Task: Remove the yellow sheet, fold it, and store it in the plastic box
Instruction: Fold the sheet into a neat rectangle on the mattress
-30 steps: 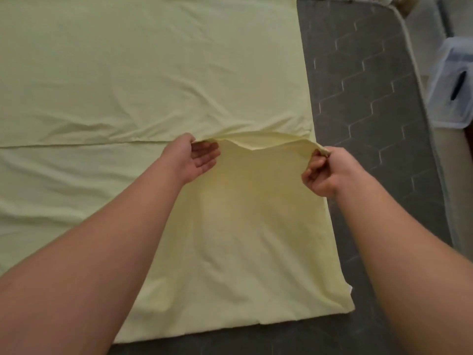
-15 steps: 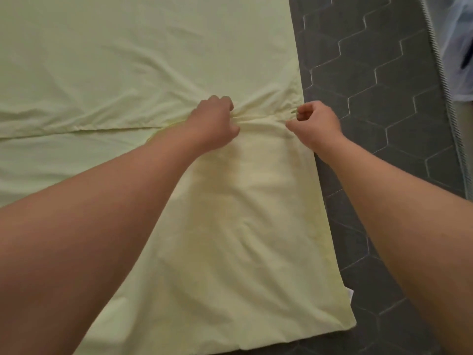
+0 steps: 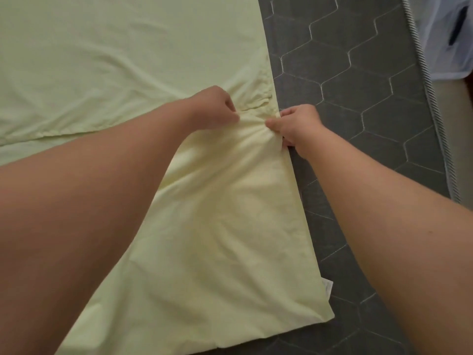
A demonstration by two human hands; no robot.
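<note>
— Both hands are on the yellow sheet [image 3: 128,60] now: the left hand [image 3: 213,107] is curled into a loose fist, pinching a gather of cloth, and the right hand [image 3: 298,126] is closed on the sheet's edge right where it meets the grey mattress [image 3: 358,98].

— What's different from a second ago?

— Back then the two hands were apart, holding the folded edge lifted with a sag between them. Since then they've drawn together and carried that edge farther over the sheet, so the cloth between them is now bunched into tight wrinkles.

— So is the fold done?

— I'd judge not. The sheet lies flat on the mattress, already doubled over near the person, with a white tag [image 3: 327,284] poking out at the sheet's near right edge. The bunching suggests they're gathering or lining up corners before another fold.

— And the plastic box [image 3: 445,34]?

— Beyond the mattress's right side, well apart from the sheet. Storing is still a good way off, I think.
</note>
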